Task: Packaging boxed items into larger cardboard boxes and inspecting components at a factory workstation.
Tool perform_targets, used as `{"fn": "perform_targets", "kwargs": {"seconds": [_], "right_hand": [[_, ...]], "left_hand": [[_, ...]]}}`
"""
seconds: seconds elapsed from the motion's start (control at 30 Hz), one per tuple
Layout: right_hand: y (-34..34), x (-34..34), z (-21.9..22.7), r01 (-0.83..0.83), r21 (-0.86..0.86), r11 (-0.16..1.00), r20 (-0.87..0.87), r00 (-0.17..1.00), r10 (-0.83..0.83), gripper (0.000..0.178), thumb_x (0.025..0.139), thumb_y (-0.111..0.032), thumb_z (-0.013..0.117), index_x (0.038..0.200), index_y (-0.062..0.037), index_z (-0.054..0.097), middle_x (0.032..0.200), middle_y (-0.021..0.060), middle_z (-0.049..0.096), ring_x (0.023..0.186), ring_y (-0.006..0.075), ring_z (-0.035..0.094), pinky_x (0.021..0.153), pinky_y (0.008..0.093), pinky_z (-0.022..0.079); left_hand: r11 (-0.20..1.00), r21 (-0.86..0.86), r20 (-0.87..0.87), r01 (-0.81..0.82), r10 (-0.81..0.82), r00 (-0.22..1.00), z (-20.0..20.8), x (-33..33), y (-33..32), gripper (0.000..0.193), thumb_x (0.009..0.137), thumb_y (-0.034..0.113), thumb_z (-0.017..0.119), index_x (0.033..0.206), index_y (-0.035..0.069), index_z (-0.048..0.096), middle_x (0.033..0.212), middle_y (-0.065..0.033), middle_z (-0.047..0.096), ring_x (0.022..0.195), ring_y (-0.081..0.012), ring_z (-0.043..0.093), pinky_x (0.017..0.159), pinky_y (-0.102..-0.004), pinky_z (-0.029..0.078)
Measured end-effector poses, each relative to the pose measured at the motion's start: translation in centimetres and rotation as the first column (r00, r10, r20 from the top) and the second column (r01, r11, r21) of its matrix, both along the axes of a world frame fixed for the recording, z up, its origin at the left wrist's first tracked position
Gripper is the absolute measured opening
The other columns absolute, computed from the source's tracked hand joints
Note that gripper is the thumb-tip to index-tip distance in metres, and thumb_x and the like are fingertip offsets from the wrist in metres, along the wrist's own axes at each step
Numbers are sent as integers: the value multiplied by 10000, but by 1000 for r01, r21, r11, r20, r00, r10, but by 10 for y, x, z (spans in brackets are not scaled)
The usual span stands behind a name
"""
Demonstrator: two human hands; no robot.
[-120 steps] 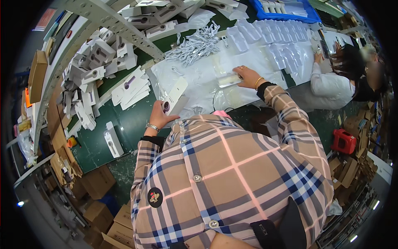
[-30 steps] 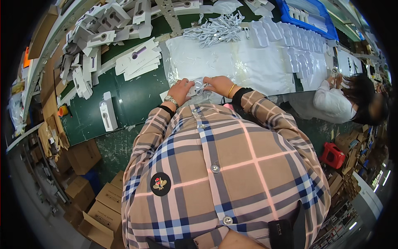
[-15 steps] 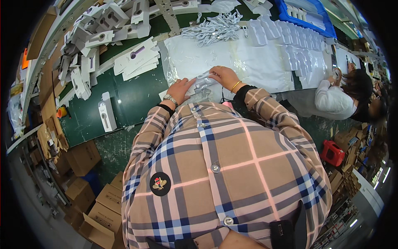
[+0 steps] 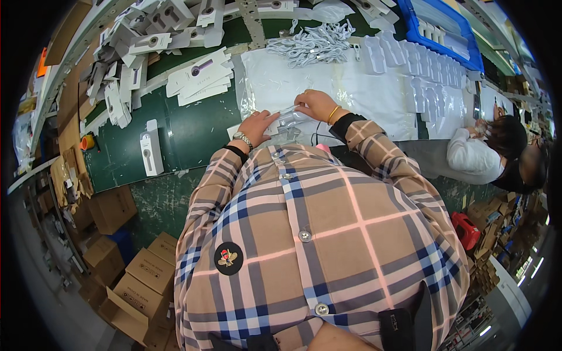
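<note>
A clear moulded plastic tray (image 4: 290, 121) lies between my hands at the near edge of the white-covered stretch of bench. My left hand (image 4: 256, 128), with a metal watch at the wrist, holds its left end. Fingers bent down, my right hand (image 4: 318, 106) pinches the tray's upper right end; a yellow bangle circles that wrist. The fingers partly hide whatever sits in the tray. Beyond my hands lies a heap of white cables (image 4: 313, 45). Rows of similar translucent trays (image 4: 432, 64) stand to the right.
Flat printed white cartons (image 4: 200, 77) lie on the green bench, with more cartons (image 4: 153, 44) piled behind. One narrow white box (image 4: 151, 149) stands apart at left, near an orange tape roll (image 4: 88, 142). A blue crate (image 4: 442, 32) is at back right. A co-worker (image 4: 480, 146) sits at right.
The view has shifted slightly, moving the bench items in the picture. Both hands stay at the tray; a pale looped piece seen by my right fingers earlier is less visible now.
</note>
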State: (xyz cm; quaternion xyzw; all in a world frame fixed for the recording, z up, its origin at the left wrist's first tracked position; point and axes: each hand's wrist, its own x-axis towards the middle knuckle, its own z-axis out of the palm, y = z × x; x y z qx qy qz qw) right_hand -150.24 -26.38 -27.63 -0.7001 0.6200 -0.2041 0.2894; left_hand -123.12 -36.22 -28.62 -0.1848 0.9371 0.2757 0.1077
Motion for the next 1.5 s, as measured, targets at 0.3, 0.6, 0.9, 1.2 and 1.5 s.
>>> {"fn": "perform_targets", "kwargs": {"seconds": [0.3, 0.6, 0.9, 1.2, 1.5], "right_hand": [[-2, 6, -14, 10, -62, 998, -84, 996, -15, 158, 882, -234, 721, 903, -93, 655, 826, 96, 651, 851, 306, 631, 750, 422, 513], [-13, 32, -33, -119, -358, 926, -223, 974, 39, 167, 845, -211, 719, 853, -82, 614, 854, 85, 656, 906, 292, 631, 766, 421, 528], [-12, 34, -34, 295, 195, 935, 208, 919, -333, 158, 821, -240, 749, 785, -94, 702, 813, 61, 681, 915, 274, 613, 788, 394, 495], [-12, 46, -37, -27, -222, 975, -321, 946, -47, 164, 783, -251, 742, 726, -98, 729, 928, 68, 695, 1000, 260, 606, 851, 401, 468], [-18, 61, -22, 177, -220, 959, -436, 862, -259, 323, 773, -313, 778, 983, -75, 720, 1023, 99, 677, 1042, 284, 613, 901, 415, 466]], "left_hand": [[999, 42, -42, -29, 31, 999, 3, -1, -2, 861, 695, 139, 880, 1454, 192, 478, 1261, -95, 600, 1118, -336, 595, 968, -415, 519], [992, 63, -59, -113, 117, 991, 0, -2, 0, 905, 674, 144, 898, 1446, 100, 429, 1291, -136, 615, 1173, -354, 585, 1010, -421, 495], [989, 62, -62, -136, 140, 988, -3, -1, 2, 912, 678, 142, 896, 1453, 92, 418, 1297, -163, 606, 1192, -366, 577, 1025, -422, 487], [994, 47, -67, -103, 106, 992, -5, -2, 0, 910, 681, 157, 895, 1450, 71, 418, 1286, -173, 604, 1181, -372, 583, 1015, -427, 495], [993, -74, 23, -91, 93, 995, -29, 0, 4, 833, 650, 272, 909, 1338, 62, 489, 1211, -166, 627, 1118, -368, 624, 925, -444, 539]]}}
